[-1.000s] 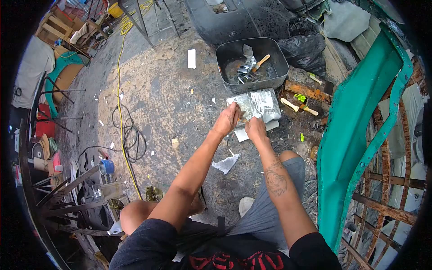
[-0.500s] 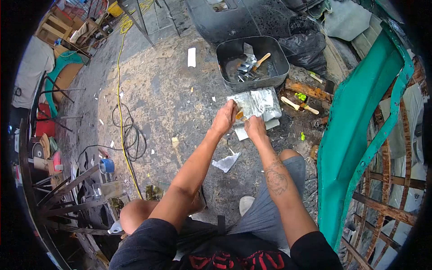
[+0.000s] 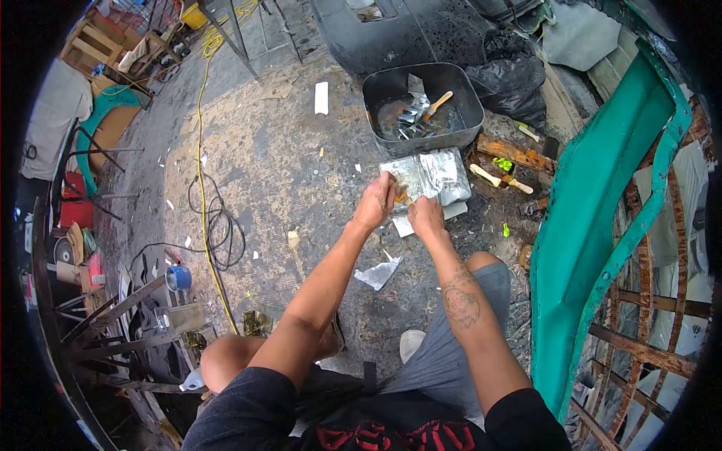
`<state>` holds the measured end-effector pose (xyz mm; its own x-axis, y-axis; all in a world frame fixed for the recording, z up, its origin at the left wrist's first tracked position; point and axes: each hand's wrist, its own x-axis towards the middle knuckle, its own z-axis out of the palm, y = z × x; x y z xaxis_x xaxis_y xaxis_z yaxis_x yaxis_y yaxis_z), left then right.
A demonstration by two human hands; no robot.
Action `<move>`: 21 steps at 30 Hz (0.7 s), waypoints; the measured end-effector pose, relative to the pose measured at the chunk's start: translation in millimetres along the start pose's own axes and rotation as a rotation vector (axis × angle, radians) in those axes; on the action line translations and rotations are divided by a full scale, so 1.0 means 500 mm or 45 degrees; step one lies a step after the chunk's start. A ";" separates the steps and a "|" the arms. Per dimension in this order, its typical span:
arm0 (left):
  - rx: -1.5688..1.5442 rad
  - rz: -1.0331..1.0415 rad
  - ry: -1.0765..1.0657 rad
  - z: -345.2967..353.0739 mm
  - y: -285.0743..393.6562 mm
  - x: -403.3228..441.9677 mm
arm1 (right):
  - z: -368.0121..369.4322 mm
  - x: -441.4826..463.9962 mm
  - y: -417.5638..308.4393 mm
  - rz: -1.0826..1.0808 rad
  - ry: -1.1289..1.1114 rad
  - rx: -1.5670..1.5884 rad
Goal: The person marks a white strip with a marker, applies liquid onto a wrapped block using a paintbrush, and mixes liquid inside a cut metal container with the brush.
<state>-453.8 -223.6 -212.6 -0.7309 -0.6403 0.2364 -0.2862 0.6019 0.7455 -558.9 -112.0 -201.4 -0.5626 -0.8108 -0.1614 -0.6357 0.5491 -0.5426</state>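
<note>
Now more of an amber patch (image 3: pixel 401 198) shows between my left hand (image 3: pixel 375 201) and right hand (image 3: pixel 426 216) than a second ago; work remains at the near edge of the foil-covered block (image 3: pixel 444 173), beside the black tub (image 3: pixel 430 141). Fingers curled in; cannot tell what they pinch.

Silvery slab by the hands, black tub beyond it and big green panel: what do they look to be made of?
Silvery slab: foil-covered, probably aluminium, by its bright, crinkled sheen; the core is hidden.
Black tub: likely plastic, dull, with rounded corners, though metal is possible.
Green panel: smooth painted-looking coat, dark-speckled edges; metal or fibreglass, I can't tell.
</note>
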 end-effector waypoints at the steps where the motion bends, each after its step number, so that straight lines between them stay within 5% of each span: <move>1: -0.024 0.022 -0.040 0.005 -0.006 -0.006 | 0.003 -0.001 0.000 -0.006 0.012 -0.018; 21: 0.007 -0.068 0.147 0.010 -0.007 -0.017 | 0.008 -0.005 -0.003 -0.031 0.007 -0.014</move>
<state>-449.7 -217.6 -220.4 -0.6384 -0.7221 0.2666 -0.3267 0.5678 0.7555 -554.3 -111.5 -203.4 -0.5499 -0.8227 -0.1440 -0.6547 0.5316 -0.5373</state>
